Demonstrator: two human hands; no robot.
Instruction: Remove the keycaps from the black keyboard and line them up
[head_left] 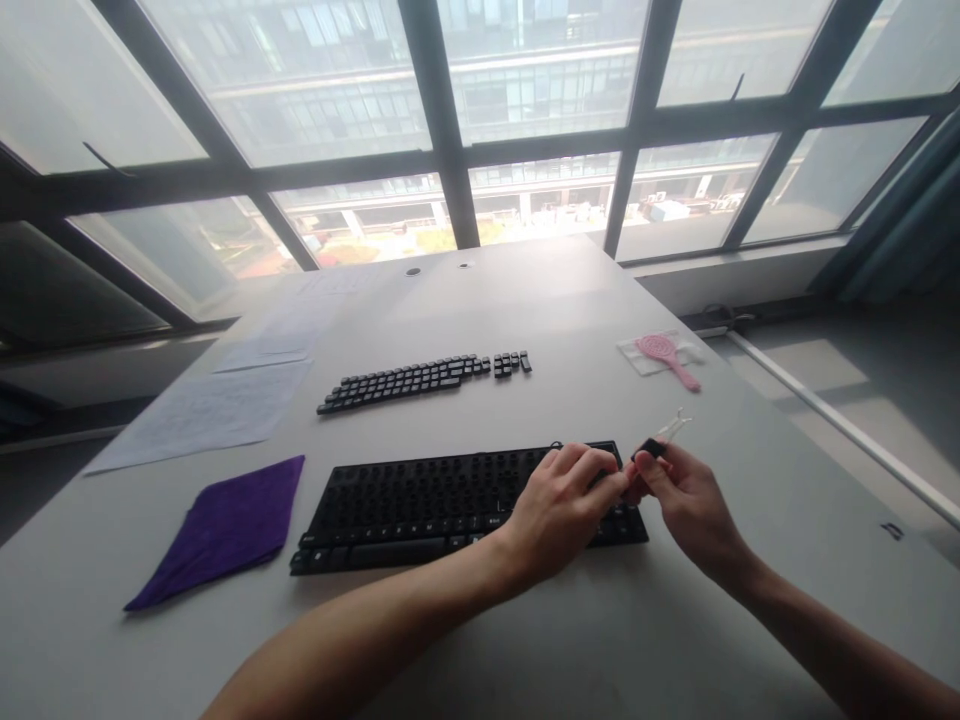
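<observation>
A black keyboard (420,500) lies in front of me, most of its upper key rows stripped of caps; the bottom rows still carry theirs. My left hand (559,505) is over its right part, fingers bent and pinched together; what they hold is hidden. Close beside it, past the keyboard's right end, my right hand (686,500) grips a small black piece (649,448) between thumb and fingers. Thin pale wire prongs (675,425), like those of a keycap puller, stick out behind the fingers. Both hands' fingertips nearly meet.
Behind the keyboard, removed keycaps (405,380) stand in rows, with a smaller group (511,363) to their right. A purple cloth (225,520) and paper sheets (217,415) lie left. A pink brush-like item (667,358) rests on clear plastic at right. Windows (540,70) stand beyond the white table (465,640).
</observation>
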